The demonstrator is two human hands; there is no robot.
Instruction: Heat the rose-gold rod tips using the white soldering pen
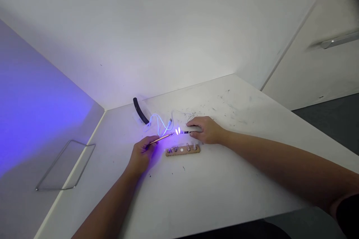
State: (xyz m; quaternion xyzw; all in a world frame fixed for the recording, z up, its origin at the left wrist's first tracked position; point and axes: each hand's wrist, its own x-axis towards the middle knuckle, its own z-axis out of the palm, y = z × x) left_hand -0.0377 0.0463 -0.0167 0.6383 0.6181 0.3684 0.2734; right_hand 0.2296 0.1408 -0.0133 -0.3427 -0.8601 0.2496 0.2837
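Observation:
My left hand [143, 154] is closed in a pinch on a thin metal rod [162, 139] that points right and up toward a bright violet glow [177, 131]. My right hand [206, 130] lies closed over a pale pen-shaped tool [193, 130] whose dark tip points left at the same glow. The rod's tip and the tool's tip almost meet. Just in front of both hands lies a small wooden block [183, 150] with several small pegs or bits standing in it.
A glowing cable [159, 124] loops behind the tips, beside a curved black tube [139, 111]. The white table [224, 179] carries dark scuff marks at the back. A wire frame [66, 164] hangs on the left wall. A cupboard handle [339, 40] shows at right.

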